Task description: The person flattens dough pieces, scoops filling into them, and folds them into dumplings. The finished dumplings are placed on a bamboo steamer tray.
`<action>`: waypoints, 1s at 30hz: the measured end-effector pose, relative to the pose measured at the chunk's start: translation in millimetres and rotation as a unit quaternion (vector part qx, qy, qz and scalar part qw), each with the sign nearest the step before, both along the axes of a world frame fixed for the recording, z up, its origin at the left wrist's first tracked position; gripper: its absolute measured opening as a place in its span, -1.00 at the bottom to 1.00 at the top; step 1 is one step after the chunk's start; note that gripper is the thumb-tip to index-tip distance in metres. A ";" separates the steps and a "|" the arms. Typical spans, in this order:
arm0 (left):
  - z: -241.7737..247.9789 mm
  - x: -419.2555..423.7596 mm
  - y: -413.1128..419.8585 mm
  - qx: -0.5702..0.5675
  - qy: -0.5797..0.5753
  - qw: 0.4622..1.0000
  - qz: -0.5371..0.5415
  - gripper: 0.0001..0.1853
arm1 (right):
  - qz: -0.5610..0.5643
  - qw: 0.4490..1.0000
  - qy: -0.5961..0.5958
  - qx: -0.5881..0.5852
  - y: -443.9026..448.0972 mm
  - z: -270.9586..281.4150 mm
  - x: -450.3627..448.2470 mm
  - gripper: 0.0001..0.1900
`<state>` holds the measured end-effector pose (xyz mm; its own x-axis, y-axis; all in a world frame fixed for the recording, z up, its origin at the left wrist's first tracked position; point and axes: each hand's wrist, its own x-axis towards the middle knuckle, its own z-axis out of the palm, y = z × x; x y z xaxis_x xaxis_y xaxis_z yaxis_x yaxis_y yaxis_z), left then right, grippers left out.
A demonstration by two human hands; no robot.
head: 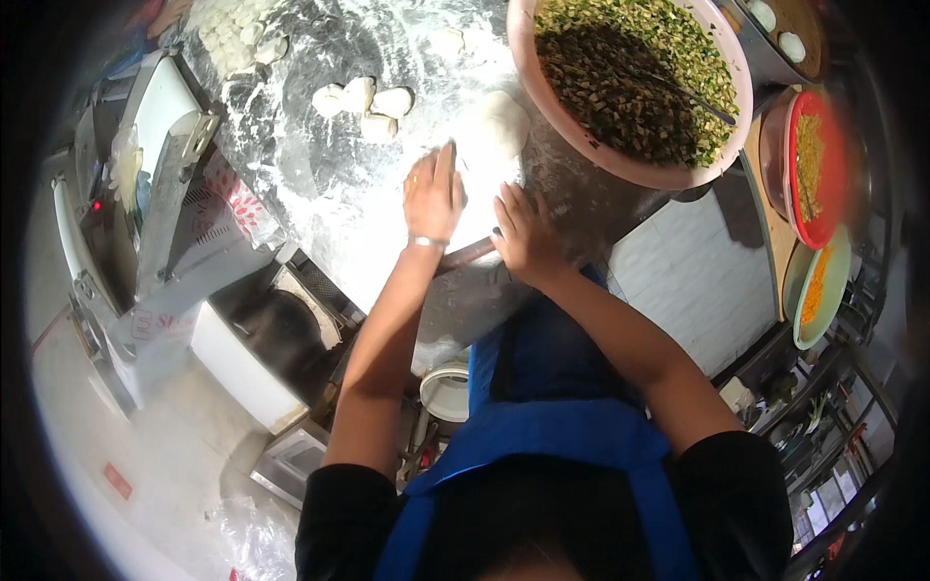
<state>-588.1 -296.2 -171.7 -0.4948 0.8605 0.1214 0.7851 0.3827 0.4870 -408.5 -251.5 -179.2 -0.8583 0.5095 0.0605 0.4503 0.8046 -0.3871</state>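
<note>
My left hand [434, 194] lies palm down on a brightly lit, floured metal worktop [298, 167], with a ring and a wrist band on it. Glare washes out whatever is under its fingers. To its right, my right hand [526, 236] rests at the worktop's near side, fingers bent; what they touch is hidden. Between the wrists a brown rod [468, 254], perhaps a rolling pin, is partly visible. Beyond my hands sits a pale, smooth piece of dough [504, 122]. Several small dough lumps [379, 128] are clustered farther left.
A large pink basin [521, 65] of chopped filling with a spoon stands at upper right. Farther right are a red bowl [822, 229] and a green bowl [843, 290]. More dough pieces [232, 36] lie far left. Left of the worktop stands a white-sided appliance [247, 370].
</note>
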 end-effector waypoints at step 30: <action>17.6 24.6 -65.1 -0.081 -0.240 0.965 0.064 -0.71 | 0.113 0.993 0.032 -0.016 32.9 0.2 -66.6 -0.43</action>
